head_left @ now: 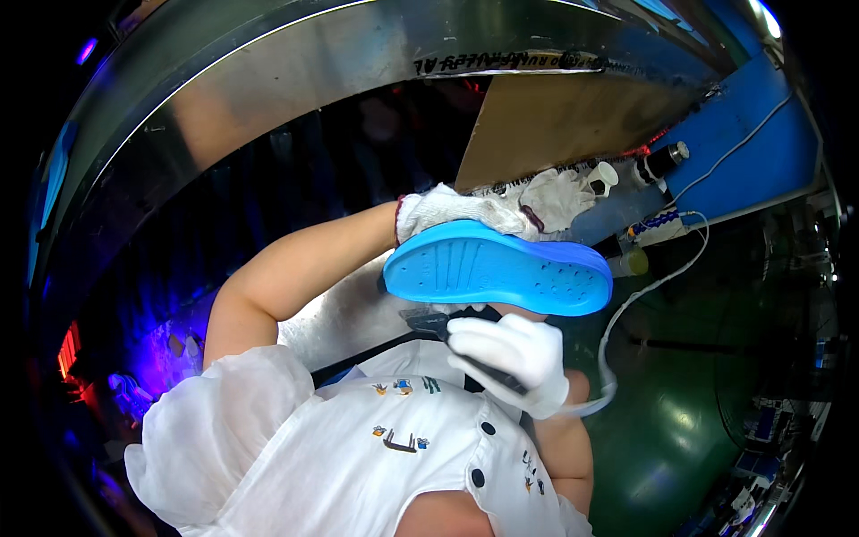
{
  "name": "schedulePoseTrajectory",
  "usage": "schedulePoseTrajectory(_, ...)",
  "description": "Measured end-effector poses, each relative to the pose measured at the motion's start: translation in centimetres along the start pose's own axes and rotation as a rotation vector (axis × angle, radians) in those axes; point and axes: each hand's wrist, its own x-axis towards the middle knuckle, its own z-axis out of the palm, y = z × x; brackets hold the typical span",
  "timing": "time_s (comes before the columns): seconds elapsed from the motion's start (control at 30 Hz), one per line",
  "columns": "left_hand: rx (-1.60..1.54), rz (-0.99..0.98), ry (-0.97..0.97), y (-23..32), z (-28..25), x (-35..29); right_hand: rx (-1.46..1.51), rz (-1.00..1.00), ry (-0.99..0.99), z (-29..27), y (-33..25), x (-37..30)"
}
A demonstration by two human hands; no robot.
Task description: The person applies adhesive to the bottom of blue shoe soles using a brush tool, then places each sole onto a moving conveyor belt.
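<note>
A bright blue shoe sole [497, 268] is held up in front of me, with grooves at its left end and small holes at its right end. My left hand [461, 211], in a white knit glove, grips it from the far edge; the fingers behind it are partly hidden. Just below the sole, my white-gloved right hand [519, 353] is closed around a flat black brush-like tool [424, 320]. The tool's head points left and its dark handle runs under the palm. A gap shows between this hand and the sole.
A brown cardboard sheet [555, 125] leans beyond the sole. Loose white gloves [557, 199], a white cup-like piece [604, 178] and a dark cylinder [664, 162] lie at right. A pale cable [617, 331] hangs beside my right arm. A curved metal edge [224, 98] spans the far side.
</note>
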Motion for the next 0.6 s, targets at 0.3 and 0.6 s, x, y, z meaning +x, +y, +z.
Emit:
schedulePoseTrajectory(0.3,-0.065,-0.443,0.042,3.0,0.5,0.0,0.028,-0.005,0.207,0.4,1.6,-0.6)
schedulePoseTrajectory(0.6,0.110,-0.532,-0.052,6.5,1.0,0.1,-0.247,-0.015,0.139,-1.4,2.2,-0.1)
